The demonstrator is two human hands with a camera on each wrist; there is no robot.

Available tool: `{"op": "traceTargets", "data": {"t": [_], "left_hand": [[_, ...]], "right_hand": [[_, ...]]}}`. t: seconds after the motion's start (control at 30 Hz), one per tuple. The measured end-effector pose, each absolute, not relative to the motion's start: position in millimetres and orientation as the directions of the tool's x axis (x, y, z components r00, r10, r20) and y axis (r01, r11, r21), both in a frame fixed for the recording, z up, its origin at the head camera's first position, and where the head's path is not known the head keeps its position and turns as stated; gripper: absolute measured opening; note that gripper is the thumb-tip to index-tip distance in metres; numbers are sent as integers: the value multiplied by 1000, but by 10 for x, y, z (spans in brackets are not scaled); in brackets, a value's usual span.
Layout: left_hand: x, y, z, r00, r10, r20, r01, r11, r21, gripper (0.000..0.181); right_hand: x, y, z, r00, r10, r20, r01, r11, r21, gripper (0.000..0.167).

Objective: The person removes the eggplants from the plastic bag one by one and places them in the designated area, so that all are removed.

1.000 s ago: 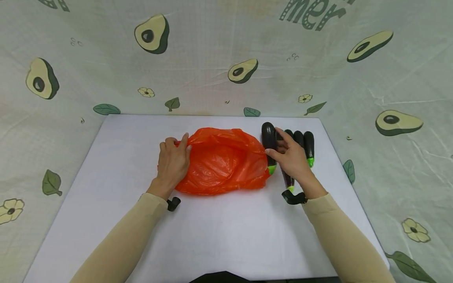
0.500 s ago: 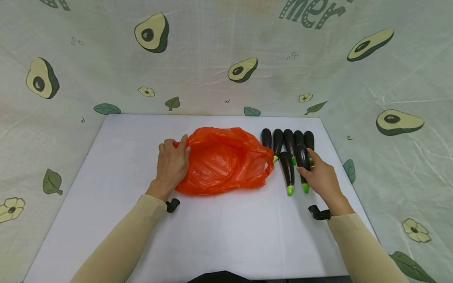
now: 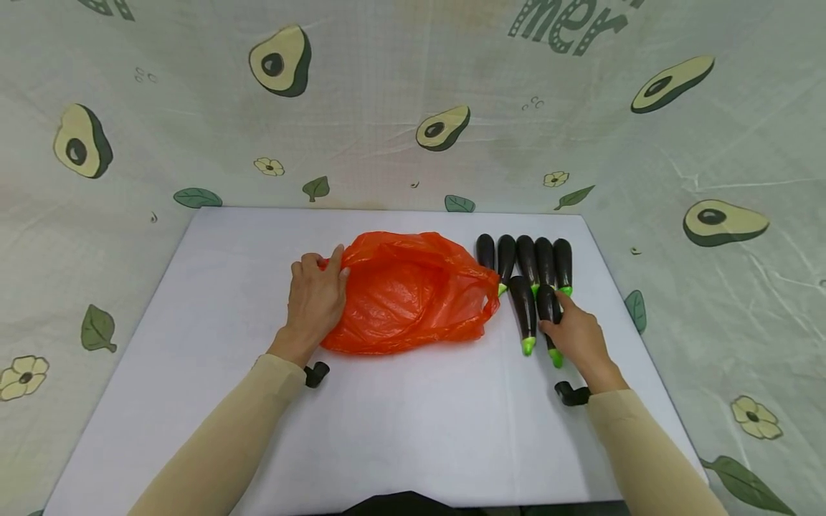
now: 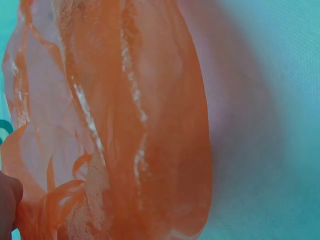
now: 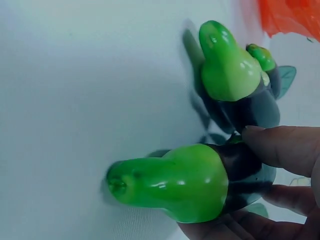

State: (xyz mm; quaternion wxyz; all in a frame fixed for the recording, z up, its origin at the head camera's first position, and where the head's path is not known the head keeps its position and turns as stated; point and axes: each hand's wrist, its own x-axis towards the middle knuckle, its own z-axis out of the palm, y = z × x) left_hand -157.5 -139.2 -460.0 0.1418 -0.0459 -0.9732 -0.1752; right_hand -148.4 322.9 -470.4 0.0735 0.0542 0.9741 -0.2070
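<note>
My left hand (image 3: 312, 301) grips the left edge of a crumpled orange-red plastic bag (image 3: 403, 294) lying on the table. In the left wrist view, the thumb shows at the lower left against the bag (image 4: 145, 115). At the right, my right hand (image 3: 578, 340) holds a dark eggplant (image 3: 547, 304) with a bright green stem end, low at the table surface. Thumb and fingers lie on its two sides in the right wrist view, with the green cap (image 5: 190, 182) pointing away from the palm. Just left of it lies another eggplant (image 3: 523, 308), apart from the hand.
Behind these two, several more eggplants (image 3: 506, 254) lie side by side in a row, close to the bag's right edge. The white table (image 3: 413, 423) ends at a hanging cloth (image 3: 361, 143) printed with avocados and leaves.
My right hand has carried an eggplant from beside the bag rightward, then lowered it to the table in front of the row. The left hand and bag stay nearly still.
</note>
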Motion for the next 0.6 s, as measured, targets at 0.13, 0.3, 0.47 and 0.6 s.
{"op": "traceTargets", "data": {"t": [0.13, 0.3, 0.47, 0.6], "left_hand": [[-1568, -1382, -4605, -957, 34, 288, 131, 936, 327, 55], [-1564, -1376, -4606, -955, 32, 295, 132, 937, 324, 54], [-1555, -1382, -4614, -954, 35, 298, 129, 944, 303, 56], [-1537, -1398, -4624, -957, 28, 288, 119, 946, 302, 59]], "right_hand": [[-1557, 3230, -4754, -987, 70, -147, 122, 915, -384, 77], [-1604, 3250, -4779, -986, 67, -151, 121, 915, -384, 77], [-1590, 3263, -4769, -983, 79, -168, 139, 915, -379, 78], [-1566, 3260, -4756, -987, 82, -139, 130, 916, -379, 74]]}}
